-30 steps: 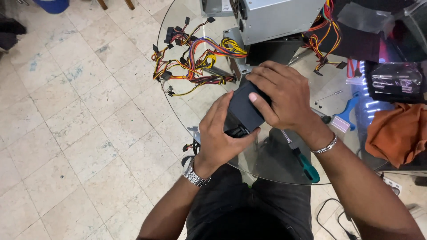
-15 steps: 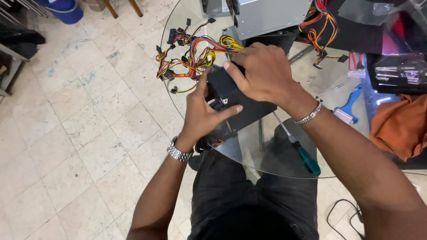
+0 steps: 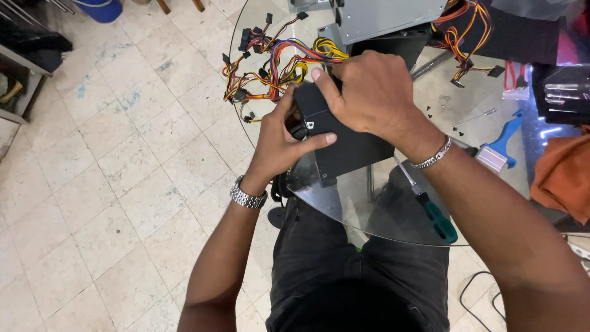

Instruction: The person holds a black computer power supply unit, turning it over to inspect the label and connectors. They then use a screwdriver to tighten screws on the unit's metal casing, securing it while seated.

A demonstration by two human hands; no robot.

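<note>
Both hands clamped on the black power supply box (image 3: 347, 144) at the near edge of the round glass table (image 3: 393, 215); right hand (image 3: 372, 95) grips it from above, left hand (image 3: 283, 141) braces its left end, thumb lying across the side face. Bundle of coloured wires (image 3: 276, 67) fans out just behind the box; grey metal case (image 3: 387, 17) beyond that; green-handled screwdriver (image 3: 430, 206) lies on the glass under the right forearm, blue brush (image 3: 501, 144) well to the right.
</note>
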